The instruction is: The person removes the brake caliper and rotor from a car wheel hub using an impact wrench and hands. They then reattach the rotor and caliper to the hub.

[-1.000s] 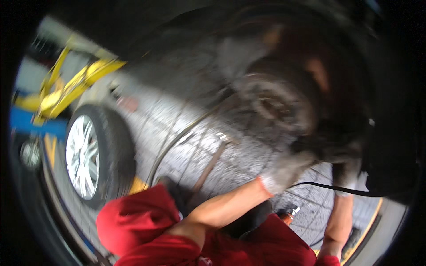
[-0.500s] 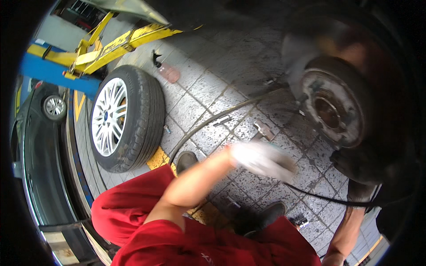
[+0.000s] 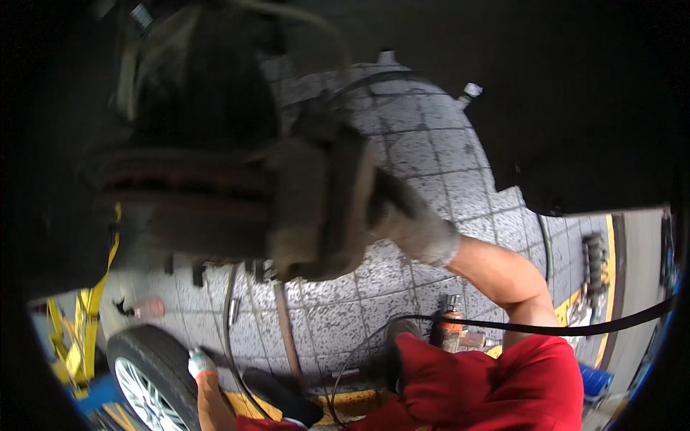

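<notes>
The brake caliper hangs close in front, dark and blurred, over the edge of the rusty brake disc. My right hand, in a grey-white glove with dark fingers, is closed against the caliper's right side; some fingertips are hidden behind it. Low at the left, my left hand, in a white glove with an orange cuff, is beside the tyre of a removed wheel. Its fingers look closed, with a small silvery tip at them; I cannot make out what it is.
A black hose crosses in front of my right arm. An orange air tool stands by my foot. On the tiled floor are a long brown handle and a pink spray bottle. A yellow lift arm is at left.
My view has swung right and in close to the brake. My right hand has come up to the caliper. My left hand has gone from above the floor to beside the wheel.
</notes>
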`<state>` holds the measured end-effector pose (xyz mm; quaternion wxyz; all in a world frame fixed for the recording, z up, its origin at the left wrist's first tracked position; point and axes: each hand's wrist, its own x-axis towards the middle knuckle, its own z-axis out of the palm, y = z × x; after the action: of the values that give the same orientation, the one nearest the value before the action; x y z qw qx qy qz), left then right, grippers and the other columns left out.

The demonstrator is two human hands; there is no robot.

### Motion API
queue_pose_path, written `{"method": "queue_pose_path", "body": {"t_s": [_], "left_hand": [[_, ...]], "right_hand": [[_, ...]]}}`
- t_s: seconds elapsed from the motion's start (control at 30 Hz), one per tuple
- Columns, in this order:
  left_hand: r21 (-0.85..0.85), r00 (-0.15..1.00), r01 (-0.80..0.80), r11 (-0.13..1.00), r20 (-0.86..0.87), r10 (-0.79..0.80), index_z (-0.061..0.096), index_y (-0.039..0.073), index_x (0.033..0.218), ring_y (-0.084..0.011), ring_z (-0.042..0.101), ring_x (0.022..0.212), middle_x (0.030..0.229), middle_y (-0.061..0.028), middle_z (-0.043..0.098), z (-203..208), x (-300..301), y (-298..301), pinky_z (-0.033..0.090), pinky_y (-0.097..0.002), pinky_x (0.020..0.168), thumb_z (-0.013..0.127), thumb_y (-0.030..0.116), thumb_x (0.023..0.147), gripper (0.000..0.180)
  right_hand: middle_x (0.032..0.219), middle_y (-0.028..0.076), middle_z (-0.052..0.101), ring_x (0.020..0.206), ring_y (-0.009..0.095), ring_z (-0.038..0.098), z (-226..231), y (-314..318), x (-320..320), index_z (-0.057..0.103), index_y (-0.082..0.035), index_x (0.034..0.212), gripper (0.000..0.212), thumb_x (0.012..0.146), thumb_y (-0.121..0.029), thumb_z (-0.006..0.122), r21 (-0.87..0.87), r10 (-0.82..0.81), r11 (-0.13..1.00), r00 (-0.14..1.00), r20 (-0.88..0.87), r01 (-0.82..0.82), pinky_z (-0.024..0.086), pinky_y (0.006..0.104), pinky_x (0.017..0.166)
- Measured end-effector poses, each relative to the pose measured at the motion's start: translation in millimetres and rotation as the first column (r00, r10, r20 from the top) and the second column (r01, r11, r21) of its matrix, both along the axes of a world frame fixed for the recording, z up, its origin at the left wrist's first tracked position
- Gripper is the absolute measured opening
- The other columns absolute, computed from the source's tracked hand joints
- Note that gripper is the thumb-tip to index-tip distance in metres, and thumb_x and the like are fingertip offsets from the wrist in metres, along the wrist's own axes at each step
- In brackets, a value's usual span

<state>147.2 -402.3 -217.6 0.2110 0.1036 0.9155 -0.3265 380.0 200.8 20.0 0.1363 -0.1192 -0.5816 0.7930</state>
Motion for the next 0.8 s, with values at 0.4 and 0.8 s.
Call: {"method": "queue_pose_path", "body": {"t_s": [0.4,0.8], "left_hand": [[-0.189,0.968,0.236,0.953,0.134,-0.213,0.068,0.009,0.111,-0.0245,0.071,0.093,0.11,-0.0115,0.071,27.5,5.1,11.6,0.057,-0.0366,0.078,0.061,0.024,0.09,0.027],[0.504,-0.122,0.754,-0.422,-0.524,-0.843,0.067,0.015,0.084,-0.0207,0.065,0.081,0.085,-0.0014,0.065,314.4,97.6,388.7,0.051,-0.0353,0.065,0.068,0.022,0.078,0.009]], "right_hand": [[0.125,0.017,0.059,0.112,0.022,0.059,-15.8,-9.3,-12.2,0.033,0.001,0.147,0.073,0.095,-0.04,0.065,0.066,0.009,0.998,0.994,-0.113,-0.001,0.052,0.0339,0.094],[0.151,0.022,0.037,0.138,0.028,0.041,-14.0,-3.4,-4.0,0.01,0.002,0.156,0.116,0.08,-0.059,0.073,0.045,0.012,0.999,1.0,-0.029,-0.01,0.039,0.039,0.111]]}}
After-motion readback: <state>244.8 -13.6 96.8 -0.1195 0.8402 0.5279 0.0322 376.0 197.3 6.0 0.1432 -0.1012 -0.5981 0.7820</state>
